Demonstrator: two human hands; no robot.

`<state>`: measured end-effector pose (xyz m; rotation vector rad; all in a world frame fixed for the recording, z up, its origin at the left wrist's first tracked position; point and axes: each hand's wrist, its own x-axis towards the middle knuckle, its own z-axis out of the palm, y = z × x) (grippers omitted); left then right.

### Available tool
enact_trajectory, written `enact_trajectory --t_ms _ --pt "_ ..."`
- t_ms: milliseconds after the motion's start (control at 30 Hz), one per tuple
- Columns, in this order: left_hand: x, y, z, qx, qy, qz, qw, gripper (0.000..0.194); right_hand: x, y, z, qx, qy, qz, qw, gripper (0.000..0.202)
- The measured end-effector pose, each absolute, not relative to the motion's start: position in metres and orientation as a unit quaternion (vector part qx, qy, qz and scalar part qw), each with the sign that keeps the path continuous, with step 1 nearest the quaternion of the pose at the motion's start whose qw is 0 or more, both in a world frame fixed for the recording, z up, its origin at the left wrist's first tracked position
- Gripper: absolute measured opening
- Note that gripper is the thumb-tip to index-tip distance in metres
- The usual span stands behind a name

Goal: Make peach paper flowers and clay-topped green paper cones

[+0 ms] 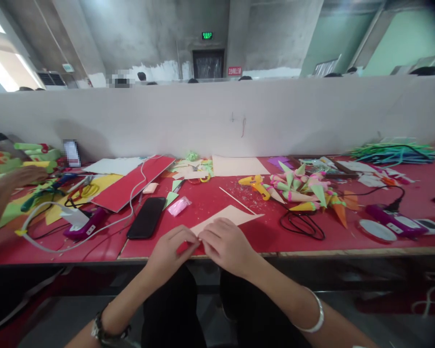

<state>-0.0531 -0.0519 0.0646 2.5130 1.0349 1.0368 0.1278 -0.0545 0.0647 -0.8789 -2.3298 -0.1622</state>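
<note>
At lower centre, the left hand and right hand pinch the peach sheet closed-fingered. Uneven pressure could crease it.

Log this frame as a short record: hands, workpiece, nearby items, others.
left hand: fingertips at the peach sheet's near edge
right hand: same edge, beside the left
workpiece: peach sheet
beyond sheet: thin stick, yellow glue gun
right side: cone pile
left side: black phone
surface: red table
others: another person's hand, far left
</note>
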Motion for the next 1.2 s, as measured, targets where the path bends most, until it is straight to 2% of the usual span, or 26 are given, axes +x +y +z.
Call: enact_trajectory --t_ms 133,300,400,533,667,867,1033,1100,1167,1200 --pt "-0.041 -0.046 0.087 0.845 0.399 0.343 0.092 0.019 0.121 -0.042 0.071 -0.322 -0.859 -0.121 0.379 0.018" --pt "-0.037 -0.038 0.098 0.893 0.34 0.293 -0.029 0.032 0.128 -0.035 0.086 -0.313 -0.845 -0.13 0.413 0.016" --pt "-0.036 -0.038 0.106 0.889 0.319 0.319 -0.08 0.032 0.135 -0.035 0.092 -0.313 -0.84 -0.125 0.425 0.016" --pt "-0.042 -0.042 0.117 0.852 0.361 0.375 -0.064 0.031 0.156 -0.03 0.093 -0.331 -0.833 -0.12 0.427 0.014" --pt "-0.056 -0.042 0.126 0.822 0.411 0.392 -0.036 0.028 0.183 -0.028 0.092 -0.373 -0.834 -0.093 0.396 0.015" --pt "-0.084 -0.031 0.131 0.835 0.41 0.363 -0.061 0.03 0.23 -0.026 0.079 -0.432 -0.832 -0.065 0.342 0.013" --pt "-0.097 -0.022 0.128 0.86 0.398 0.293 -0.128 0.029 0.264 -0.01 0.062 -0.524 -0.792 -0.147 0.278 0.016" --pt "-0.095 -0.019 0.125 0.865 0.392 0.277 -0.148 0.03 0.257 -0.009 0.066 -0.535 -0.766 -0.146 0.325 0.015" --pt "-0.088 -0.016 0.122 0.87 0.386 0.268 -0.149 0.032 0.238 -0.013 0.076 -0.495 -0.768 -0.08 0.398 0.013" --pt "-0.085 -0.015 0.122 0.869 0.39 0.268 -0.146 0.032 0.226 -0.015 0.082 -0.453 -0.793 -0.039 0.405 0.013"
